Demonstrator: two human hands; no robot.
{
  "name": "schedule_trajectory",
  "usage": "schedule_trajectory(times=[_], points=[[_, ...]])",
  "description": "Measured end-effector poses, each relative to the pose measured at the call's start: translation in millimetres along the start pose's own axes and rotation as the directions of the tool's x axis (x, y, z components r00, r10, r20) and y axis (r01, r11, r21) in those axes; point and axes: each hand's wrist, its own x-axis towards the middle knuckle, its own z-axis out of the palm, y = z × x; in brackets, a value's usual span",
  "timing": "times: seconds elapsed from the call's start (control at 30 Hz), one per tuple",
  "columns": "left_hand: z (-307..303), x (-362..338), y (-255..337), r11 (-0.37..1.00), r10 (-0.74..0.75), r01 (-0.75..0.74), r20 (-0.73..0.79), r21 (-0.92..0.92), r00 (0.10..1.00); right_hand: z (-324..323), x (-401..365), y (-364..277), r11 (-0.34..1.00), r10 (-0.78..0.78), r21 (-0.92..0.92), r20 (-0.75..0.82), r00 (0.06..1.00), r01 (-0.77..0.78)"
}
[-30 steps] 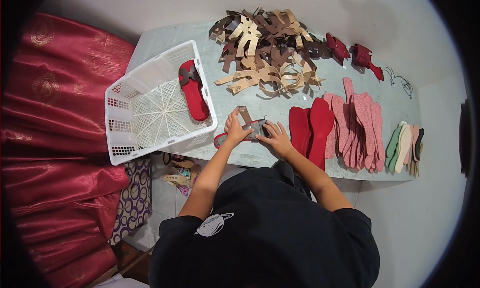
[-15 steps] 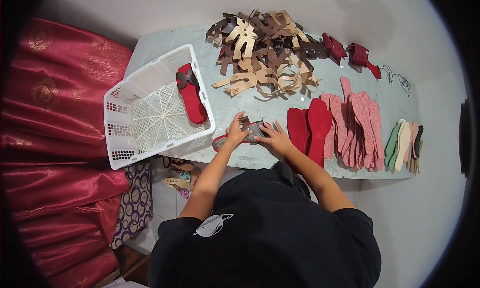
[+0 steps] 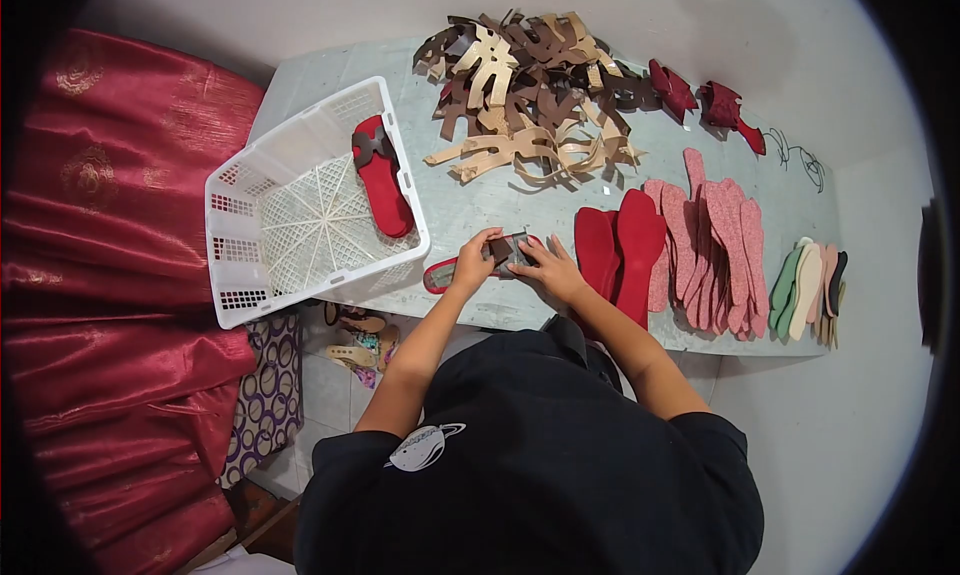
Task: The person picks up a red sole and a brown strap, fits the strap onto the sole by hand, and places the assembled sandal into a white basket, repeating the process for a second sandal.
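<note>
A red-edged sandal sole (image 3: 437, 276) lies on the table in front of me with its grey underside up. A dark brown strap (image 3: 508, 251) wraps over its middle, with a grey patch at the strap's end. My left hand (image 3: 474, 263) is closed round the strap's left side, fingertips at the far edge. My right hand (image 3: 550, 269) grips the sole's right end, thumb on the strap's end and fingers over the far edge. Part of the sole is hidden under both hands.
At left stands a white plastic basket (image 3: 222, 265) holding a red sandal (image 3: 383, 190). Cut straps (image 3: 530, 95) are heaped at the back. Red soles (image 3: 636, 245), pink soles (image 3: 725, 245) and coloured soles (image 3: 803, 290) lie to the right. Red strap pieces (image 3: 720, 107) lie at back right.
My left hand has folded the strap's left side inward over the sole. My right hand has shifted slightly, its thumb now at the strap's end.
</note>
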Motion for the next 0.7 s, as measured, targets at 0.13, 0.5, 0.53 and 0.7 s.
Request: schedule_trajectory(times=[0.13,0.5,0.53,0.7], points=[[1,-9,17,0.986,0.065,-0.061,-0.018,0.156,0.998,2,-1,1,1.000,0.003,0.002,-0.001,1.000,-0.003],[5,-18,18,0.910,0.206,-0.172,-0.052,0.376,0.977,8,-1,2,1.000,-0.013,-0.027,-0.021,1.000,0.012],[5,-18,18,0.900,0.230,-0.194,-0.048,0.390,0.972,8,-2,1,1.000,-0.009,-0.020,-0.024,1.000,0.008],[6,-22,18,0.847,0.302,-0.253,-0.032,0.468,0.953,6,-3,0,1.000,0.003,-0.004,-0.020,1.000,-0.003]])
